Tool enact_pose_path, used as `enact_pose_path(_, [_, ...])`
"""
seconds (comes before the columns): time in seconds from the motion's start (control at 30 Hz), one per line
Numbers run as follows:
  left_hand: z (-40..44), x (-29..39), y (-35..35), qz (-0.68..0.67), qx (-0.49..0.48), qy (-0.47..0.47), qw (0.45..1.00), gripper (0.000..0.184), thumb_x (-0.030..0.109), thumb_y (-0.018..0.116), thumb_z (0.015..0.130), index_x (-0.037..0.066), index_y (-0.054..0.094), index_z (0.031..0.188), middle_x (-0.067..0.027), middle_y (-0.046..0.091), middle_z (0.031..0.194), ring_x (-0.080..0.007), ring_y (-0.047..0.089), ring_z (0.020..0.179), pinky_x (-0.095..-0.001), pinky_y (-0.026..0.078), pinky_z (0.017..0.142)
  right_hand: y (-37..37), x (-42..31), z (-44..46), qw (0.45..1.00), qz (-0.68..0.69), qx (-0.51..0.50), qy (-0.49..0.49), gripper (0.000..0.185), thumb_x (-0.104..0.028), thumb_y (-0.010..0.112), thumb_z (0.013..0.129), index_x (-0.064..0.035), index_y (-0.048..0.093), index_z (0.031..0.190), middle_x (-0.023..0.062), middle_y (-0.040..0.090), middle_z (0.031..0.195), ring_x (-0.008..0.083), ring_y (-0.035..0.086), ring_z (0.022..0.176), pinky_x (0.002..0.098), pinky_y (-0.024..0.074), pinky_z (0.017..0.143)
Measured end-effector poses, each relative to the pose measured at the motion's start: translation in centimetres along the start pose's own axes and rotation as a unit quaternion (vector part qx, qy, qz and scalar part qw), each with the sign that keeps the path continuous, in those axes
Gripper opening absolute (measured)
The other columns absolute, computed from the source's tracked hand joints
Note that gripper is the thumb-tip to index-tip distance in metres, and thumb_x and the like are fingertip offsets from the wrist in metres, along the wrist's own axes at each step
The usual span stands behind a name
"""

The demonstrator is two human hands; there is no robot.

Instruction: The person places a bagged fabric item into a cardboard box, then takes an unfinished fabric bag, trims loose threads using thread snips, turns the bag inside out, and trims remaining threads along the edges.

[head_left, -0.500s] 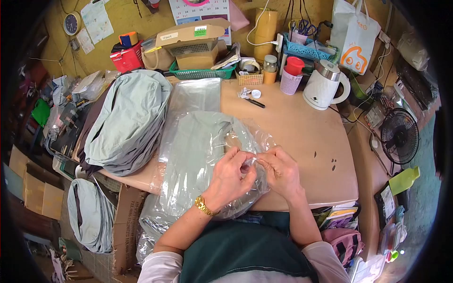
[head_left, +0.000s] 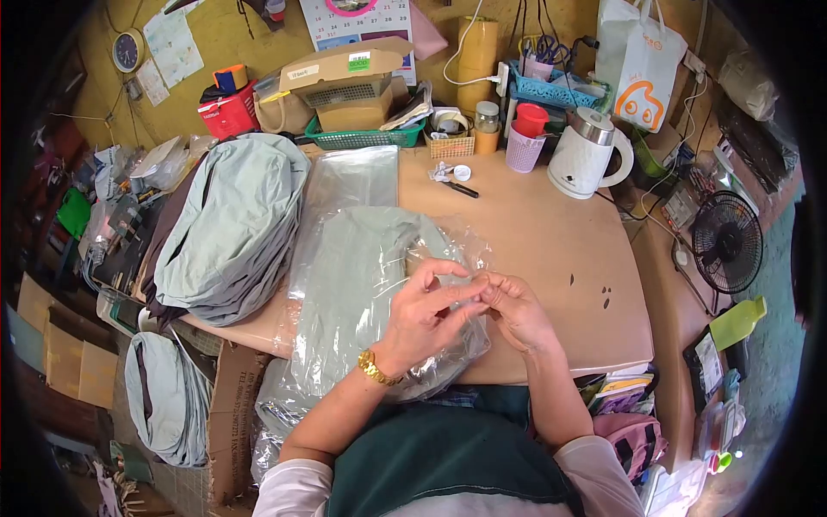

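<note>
A light grey-green folded garment or cloth lies in a clear plastic bag [head_left: 345, 284] on the table in front of me. Over the bag's right side, my left hand [head_left: 426, 306], with a gold watch on its wrist, has its fingers stretched and apart. Its fingertips meet those of my right hand [head_left: 519, 314], whose thumb and fingers are pinched together. Whatever sits in that pinch is too small to make out. Loose clear film from the bag spreads beyond and beneath both hands.
A stack of grey-green cloth pieces [head_left: 233, 224] lies left of the bag, with flat clear plastic bags [head_left: 357, 177] behind. A white kettle [head_left: 588, 155], a pen [head_left: 461, 188] and a green basket [head_left: 362, 136] stand or lie toward the back. A black fan [head_left: 726, 241] is at right.
My left hand's fingers have gone from curled in a pinch to stretched and apart. My right hand stays pinched near the same spot. The view has shifted slightly.
</note>
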State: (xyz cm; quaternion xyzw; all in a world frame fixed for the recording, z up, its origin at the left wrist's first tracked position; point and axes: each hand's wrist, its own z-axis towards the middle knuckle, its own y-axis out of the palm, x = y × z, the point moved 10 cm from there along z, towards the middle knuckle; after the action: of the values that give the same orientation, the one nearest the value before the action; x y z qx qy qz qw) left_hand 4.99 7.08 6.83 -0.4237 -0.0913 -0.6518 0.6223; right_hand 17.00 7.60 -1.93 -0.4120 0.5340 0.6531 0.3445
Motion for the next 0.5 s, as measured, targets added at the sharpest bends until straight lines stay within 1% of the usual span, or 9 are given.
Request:
enact_pose_path(0.07, [-0.8,0.0,-0.8,-0.023,0.084,0.099,0.991,0.029,0.004,0.084,0.072,0.005,0.074,0.100,-0.0077,0.062,0.099,-0.0093,0.058,0.069,-0.0223,0.047,0.057,0.6,-0.4,0.1,0.999,0.030,-0.021,0.032,0.018,-0.017,0.060,0.098,-0.0025,0.069,0.102,-0.0029,0.060,0.086,0.0058,0.052,0.079,0.0232,0.0422,0.074])
enact_pose_path(0.1, [-0.9,0.3,-0.8,-0.024,0.083,0.099,0.991,0.029,0.004,0.084,0.072,0.005,0.074,0.100,-0.0077,0.062,0.099,-0.0093,0.058,0.069,-0.0223,0.047,0.057,0.4,-0.7,0.1,0.999,0.030,-0.020,0.031,0.018,-0.017,0.060,0.098,-0.0025,0.069,0.102,-0.0029,0.060,0.086,0.0058,0.052,0.079,0.0232,0.0422,0.074])
enact_pose_path(0.17, [-1.0,0.6,-1.5,0.035,0.095,0.059,0.993,0.017,0.005,0.083,0.072,0.005,0.074,0.087,-0.0076,0.063,0.092,-0.0139,0.057,0.065,-0.0262,0.046,0.056,-0.4,-2.8,0.1,0.985,-0.163,0.004,-0.050,0.013,-0.009,0.062,0.095,0.0012,0.070,0.095,0.0001,0.061,0.084,0.0070,0.052,0.073,0.0231,0.0432,0.067])
enact_pose_path(0.2, [-1.0,1.1,-2.0,0.035,0.095,0.059,0.993,0.017,0.005,0.083,0.072,0.005,0.074,0.087,-0.0076,0.063,0.092,-0.0139,0.057,0.065,-0.0262,0.046,0.056,-0.5,-3.1,0.1,0.985,-0.162,0.004,-0.050,0.013,-0.009,0.062,0.095,0.0012,0.070,0.095,0.0001,0.061,0.084,0.0070,0.052,0.073,0.0231,0.0432,0.067])
enact_pose_path(0.3, [-0.5,4.7,-2.8,0.145,0.105,0.129,0.975,0.023,0.009,0.082,0.074,0.005,0.070,0.093,-0.0062,0.064,0.082,-0.0204,0.058,0.065,-0.0335,0.048,0.062,-1.3,-5.8,-0.3,0.964,-0.231,0.070,-0.111,0.010,-0.003,0.064,0.092,0.0038,0.071,0.089,0.0029,0.062,0.085,0.0083,0.052,0.068,0.0226,0.0429,0.062])
enact_pose_path(0.4, [1.9,3.8,-3.0,0.104,0.125,0.046,0.986,0.032,0.013,0.077,0.078,0.005,0.063,0.106,-0.0093,0.061,0.076,-0.0314,0.060,0.073,-0.0415,0.049,0.075,-0.1,-6.2,-0.4,0.973,-0.176,0.042,-0.141,0.010,-0.006,0.063,0.094,0.0020,0.070,0.095,0.0029,0.063,0.086,0.0082,0.053,0.073,0.0240,0.0442,0.068])
enact_pose_path(0.43, [3.3,0.4,0.3,0.131,-0.058,-0.055,0.988,0.035,0.014,0.074,0.082,0.004,0.059,0.112,-0.0113,0.062,0.088,-0.0294,0.060,0.083,-0.0406,0.048,0.079,-1.5,-6.5,-0.2,0.970,-0.111,0.083,-0.200,0.014,-0.010,0.062,0.096,0.0002,0.068,0.102,0.0031,0.063,0.089,0.0090,0.055,0.078,0.0249,0.0448,0.072])
enact_pose_path(0.47, [3.3,-3.2,3.1,0.152,-0.238,-0.153,0.947,0.037,0.015,0.071,0.086,0.003,0.056,0.118,-0.0133,0.064,0.100,-0.0274,0.060,0.093,-0.0397,0.047,0.084,-3.0,-6.4,-0.2,0.957,-0.044,0.122,-0.258,0.018,-0.015,0.061,0.097,-0.0015,0.065,0.109,0.0033,0.063,0.092,0.0099,0.056,0.083,0.0259,0.0455,0.076])
enact_pose_path(0.5, [6.1,-2.9,2.8,0.069,-0.179,-0.073,0.979,0.034,0.016,0.067,0.089,0.002,0.056,0.118,-0.0144,0.063,0.103,-0.0259,0.060,0.097,-0.0380,0.047,0.085,-4.1,-5.2,0.2,0.958,-0.044,0.119,-0.257,0.018,-0.015,0.061,0.097,-0.0015,0.065,0.109,0.0033,0.063,0.092,0.0099,0.056,0.083,0.0259,0.0455,0.076])
